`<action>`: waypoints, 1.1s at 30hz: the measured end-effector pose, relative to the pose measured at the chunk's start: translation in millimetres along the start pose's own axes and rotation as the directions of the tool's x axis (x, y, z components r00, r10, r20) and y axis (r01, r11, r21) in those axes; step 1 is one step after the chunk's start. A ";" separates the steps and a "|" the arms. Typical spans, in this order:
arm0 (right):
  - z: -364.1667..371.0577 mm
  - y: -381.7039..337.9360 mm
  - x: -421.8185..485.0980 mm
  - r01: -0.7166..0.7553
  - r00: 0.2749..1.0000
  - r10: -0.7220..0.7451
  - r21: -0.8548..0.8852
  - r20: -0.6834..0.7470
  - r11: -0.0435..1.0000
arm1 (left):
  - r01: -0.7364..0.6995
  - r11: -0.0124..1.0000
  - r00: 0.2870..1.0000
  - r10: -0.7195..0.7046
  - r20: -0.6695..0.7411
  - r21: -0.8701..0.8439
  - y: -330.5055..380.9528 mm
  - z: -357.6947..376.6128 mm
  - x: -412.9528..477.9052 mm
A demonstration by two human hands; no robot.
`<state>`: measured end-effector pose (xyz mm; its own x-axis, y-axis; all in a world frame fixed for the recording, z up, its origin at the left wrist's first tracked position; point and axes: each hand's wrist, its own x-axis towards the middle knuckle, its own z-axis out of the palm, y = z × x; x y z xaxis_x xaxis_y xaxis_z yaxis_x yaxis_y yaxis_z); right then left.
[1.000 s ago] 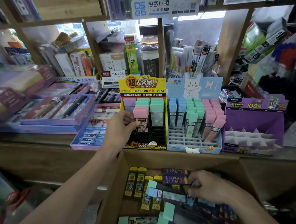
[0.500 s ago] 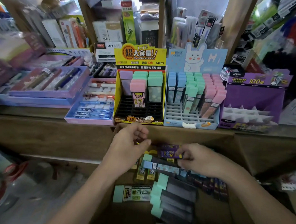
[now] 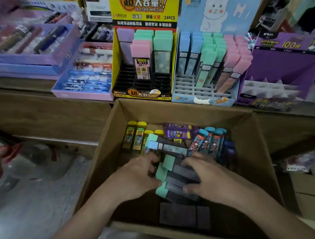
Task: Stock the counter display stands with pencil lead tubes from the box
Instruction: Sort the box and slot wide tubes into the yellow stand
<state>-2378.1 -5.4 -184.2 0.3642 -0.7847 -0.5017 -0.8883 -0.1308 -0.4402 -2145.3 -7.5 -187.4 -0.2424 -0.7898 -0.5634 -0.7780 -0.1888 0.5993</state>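
An open cardboard box [image 3: 255,146] below the counter holds several lead tubes: yellow-capped ones [image 3: 134,136] at the left, purple packs [image 3: 177,132], blue-capped ones [image 3: 207,140]. A stack of green-capped dark tubes [image 3: 176,175] lies in the middle. My left hand [image 3: 138,177] grips the stack's capped end and my right hand [image 3: 210,182] grips its other end. On the counter stand a yellow display stand [image 3: 144,15] with a few wide tubes, a blue stand [image 3: 204,96] partly filled, and a purple stand [image 3: 283,66] with bare slots.
Purple and blue trays of pens [image 3: 83,72] sit on the counter at the left. A wooden shelf edge [image 3: 46,115] runs below the counter. A dark flat pack [image 3: 183,216] lies at the box's near end. More cartons [image 3: 307,192] stand at the right.
My left hand left the yellow stand and dropped into the box. Both hands moved toward me and closed on the green-capped stack. The view tilted down.
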 end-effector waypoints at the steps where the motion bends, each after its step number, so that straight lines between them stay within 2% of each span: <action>1: 2.9 -1.4 -0.4 0.001 1.000 -0.001 -0.006 -0.006 1.000 | 0.001 1.000 1.000 -0.001 0.020 0.008 -0.4 0.3 1.1; 7: 12.7 -9.9 -0.7 0.028 0.998 -0.033 -0.096 -0.047 0.995 | 0.031 0.998 0.995 -0.025 0.100 -0.063 -4.9 -0.8 4.5; 16: 12.9 -17.7 -2.2 0.084 0.994 -0.095 -0.186 -0.052 0.979 | 0.025 0.990 0.997 -0.014 0.080 -0.138 -5.4 1.7 5.6; 20: 11.7 -17.3 -2.4 0.109 0.986 -0.120 -0.099 -0.116 0.989 | 0.030 0.984 0.999 -0.026 0.025 -0.178 -5.1 -0.1 6.9; 25: -1.0 -11.1 -0.3 0.043 0.989 -0.022 0.149 -0.143 0.988 | -0.012 0.952 0.998 -0.006 -0.060 -0.305 -5.8 -0.5 6.8; 27: -5.3 -9.6 0.4 0.034 0.990 0.021 0.381 -0.140 0.924 | -0.040 0.930 0.996 0.010 -0.084 -0.366 -5.5 1.5 6.9; 29: -11.4 -11.2 0.0 0.032 0.991 0.056 0.616 -0.123 0.787 | -0.069 0.884 0.995 0.029 -0.094 -0.461 -3.0 0.7 4.9; 33: -24.6 -19.6 -0.5 0.025 0.988 0.121 0.873 -0.096 0.488 | -0.111 0.778 0.993 0.068 -0.093 -0.618 4.0 -3.5 3.9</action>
<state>-2367.8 -17.4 -157.1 0.2254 -0.8494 -0.4772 -0.1799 0.4451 -0.8773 -2147.3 -13.4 -185.3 -0.2398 -0.8516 -0.4662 -0.2203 -0.4200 0.8804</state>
